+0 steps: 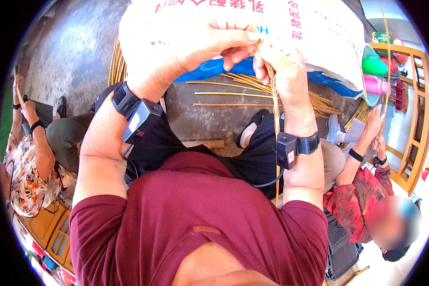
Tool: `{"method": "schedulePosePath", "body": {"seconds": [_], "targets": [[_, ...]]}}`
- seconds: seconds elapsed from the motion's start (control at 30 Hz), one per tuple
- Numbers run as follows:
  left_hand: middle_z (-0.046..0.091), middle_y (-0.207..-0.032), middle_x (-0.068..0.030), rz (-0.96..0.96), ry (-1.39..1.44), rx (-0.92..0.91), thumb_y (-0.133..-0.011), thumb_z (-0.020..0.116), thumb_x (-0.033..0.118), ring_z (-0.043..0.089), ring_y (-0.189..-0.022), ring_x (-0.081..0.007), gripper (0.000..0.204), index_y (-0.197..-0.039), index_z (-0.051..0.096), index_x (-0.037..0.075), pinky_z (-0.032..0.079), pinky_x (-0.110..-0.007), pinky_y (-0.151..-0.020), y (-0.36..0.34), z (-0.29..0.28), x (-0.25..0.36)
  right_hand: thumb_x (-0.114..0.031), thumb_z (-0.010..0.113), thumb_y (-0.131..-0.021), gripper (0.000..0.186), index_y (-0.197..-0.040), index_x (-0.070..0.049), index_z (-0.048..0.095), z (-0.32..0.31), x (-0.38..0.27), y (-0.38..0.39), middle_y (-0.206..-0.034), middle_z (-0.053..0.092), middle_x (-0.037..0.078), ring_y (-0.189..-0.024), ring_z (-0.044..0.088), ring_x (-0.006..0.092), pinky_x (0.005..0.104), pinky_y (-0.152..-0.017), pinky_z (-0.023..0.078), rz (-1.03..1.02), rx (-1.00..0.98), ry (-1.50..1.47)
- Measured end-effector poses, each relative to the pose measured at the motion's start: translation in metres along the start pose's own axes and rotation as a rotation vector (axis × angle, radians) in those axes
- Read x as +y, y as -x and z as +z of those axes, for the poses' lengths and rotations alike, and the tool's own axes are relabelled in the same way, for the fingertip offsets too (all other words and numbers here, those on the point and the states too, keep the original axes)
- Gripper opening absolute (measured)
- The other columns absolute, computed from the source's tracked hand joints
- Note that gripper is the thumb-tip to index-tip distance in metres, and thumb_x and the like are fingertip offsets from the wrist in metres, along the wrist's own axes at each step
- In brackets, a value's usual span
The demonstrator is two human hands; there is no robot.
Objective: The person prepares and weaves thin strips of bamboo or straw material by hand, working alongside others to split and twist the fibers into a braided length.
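Both my hands are raised in front of me over a large white printed sack (329, 47). They hold a long, dry straw-coloured stalk (275, 105) with a bushy, grainy upper part. My left hand (226, 40) pinches its tip between thumb and forefinger, the other fingers curled. My right hand (286, 62) is closed around the stalk just beside it. From there the stem runs down past my right wrist toward my sleeve. Beyond my knees, on the floor, lies a bundle of similar stalks (252, 86), their brushy ends to the right, partly hidden by the sack.
More stalks (117, 64) lie at the sack's left edge. A small wooden board (203, 143) is between my feet. One person (35, 167) sits at my left, another (357, 200) at my right, each handling a stalk. A wooden rack (417, 119) stands far right beside colourful plastic containers (375, 86).
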State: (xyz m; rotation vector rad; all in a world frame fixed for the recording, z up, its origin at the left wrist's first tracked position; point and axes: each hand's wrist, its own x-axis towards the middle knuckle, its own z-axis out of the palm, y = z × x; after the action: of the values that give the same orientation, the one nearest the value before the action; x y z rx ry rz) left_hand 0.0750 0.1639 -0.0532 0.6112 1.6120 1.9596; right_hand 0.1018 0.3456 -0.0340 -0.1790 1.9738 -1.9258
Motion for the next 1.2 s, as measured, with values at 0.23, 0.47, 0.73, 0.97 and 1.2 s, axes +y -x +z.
{"method": "schedulePosePath", "body": {"seconds": [0.23, 0.47, 0.73, 0.97, 1.2], "targets": [[0.051, -0.06, -0.0005, -0.016, 0.056, 0.058, -0.094, 0.044, 0.028, 0.046, -0.05, -0.0083, 0.027, -0.08, 0.056, 0.008, 0.038, -0.021, -0.047, 0.008, -0.006, 0.005, -0.025, 0.048, -0.088, 0.026, -0.074, -0.005, 0.058, 0.009, -0.003, -0.001, -0.061, 0.055, 0.001, -0.052, 0.05, 0.0067, 0.0196, -0.047, 0.039, -0.028, -0.073, -0.101], [0.05, -0.058, -0.0005, -0.009, 0.098, 0.039, -0.094, 0.044, 0.028, 0.046, -0.048, -0.0084, 0.028, -0.079, 0.056, 0.008, 0.038, -0.021, -0.046, 0.012, -0.006, 0.008, -0.036, 0.037, -0.092, 0.042, -0.087, 0.001, 0.057, 0.007, 0.001, -0.002, -0.067, 0.056, 0.007, -0.055, 0.051, 0.0105, 0.0216, -0.05, 0.04, -0.057, -0.121, -0.069], [0.051, -0.056, -0.001, 0.001, 0.072, 0.109, -0.093, 0.046, 0.029, 0.046, -0.046, -0.0082, 0.028, -0.079, 0.056, 0.006, 0.039, -0.02, -0.047, 0.014, -0.012, 0.006, -0.029, 0.045, -0.09, 0.032, -0.079, -0.004, 0.06, 0.009, 0.001, -0.004, -0.067, 0.058, 0.004, -0.058, 0.055, 0.0086, 0.0203, -0.052, 0.044, -0.039, -0.069, -0.085], [0.051, -0.056, -0.0021, -0.036, 0.049, 0.127, -0.094, 0.045, 0.032, 0.046, -0.046, -0.0087, 0.031, -0.081, 0.057, 0.006, 0.039, -0.021, -0.048, 0.015, -0.01, 0.006, -0.02, 0.054, -0.085, 0.021, -0.072, -0.005, 0.06, 0.012, -0.004, 0.0, -0.06, 0.056, 0.002, -0.051, 0.052, 0.007, 0.0185, -0.045, 0.041, 0.026, -0.017, -0.039], [0.057, -0.068, -0.0033, -0.098, 0.382, 0.412, -0.092, 0.047, 0.036, 0.053, -0.056, -0.011, 0.035, -0.081, 0.059, 0.005, 0.043, -0.022, -0.053, 0.003, 0.002, 0.034, -0.019, 0.052, -0.085, 0.022, -0.07, -0.005, 0.06, 0.011, -0.007, 0.0, -0.057, 0.055, 0.001, -0.049, 0.051, 0.0061, 0.0181, -0.044, 0.039, 0.013, 0.031, 0.01]]}}
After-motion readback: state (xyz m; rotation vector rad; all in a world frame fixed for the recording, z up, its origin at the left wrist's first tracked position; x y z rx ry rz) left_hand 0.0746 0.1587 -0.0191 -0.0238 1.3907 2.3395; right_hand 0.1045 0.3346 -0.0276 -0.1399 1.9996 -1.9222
